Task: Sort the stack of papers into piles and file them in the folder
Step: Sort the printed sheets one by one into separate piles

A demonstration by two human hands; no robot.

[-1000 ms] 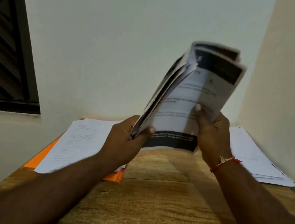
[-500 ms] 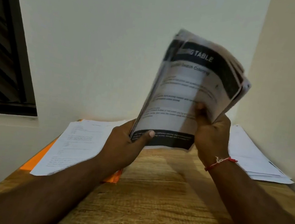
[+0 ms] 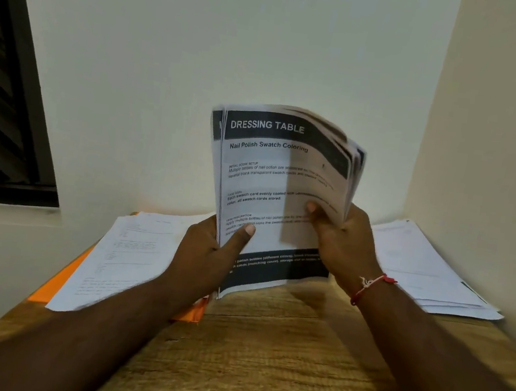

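Observation:
I hold a stack of papers (image 3: 262, 176) upright above the wooden table (image 3: 263, 352). Its front sheet has a dark header reading "DRESSING TABLE". My left hand (image 3: 210, 254) grips the stack's lower left edge, thumb across the front sheet. My right hand (image 3: 342, 241) grips the right side, where several sheets bend back and fan out, blurred. An orange folder (image 3: 57, 281) lies flat at the table's left with a pile of printed white sheets (image 3: 132, 254) on top of it. A second pile of white papers (image 3: 420, 267) lies at the table's right.
A pale wall stands close behind the table and another along its right side. A dark window frame (image 3: 11, 100) with slats is at the left. Bare wood shows in the table's middle and near edge.
The stack has dropped lower and turned its front page square to me, so the header is readable. My right thumb has let sheets fan at the right. The view has shifted a little.

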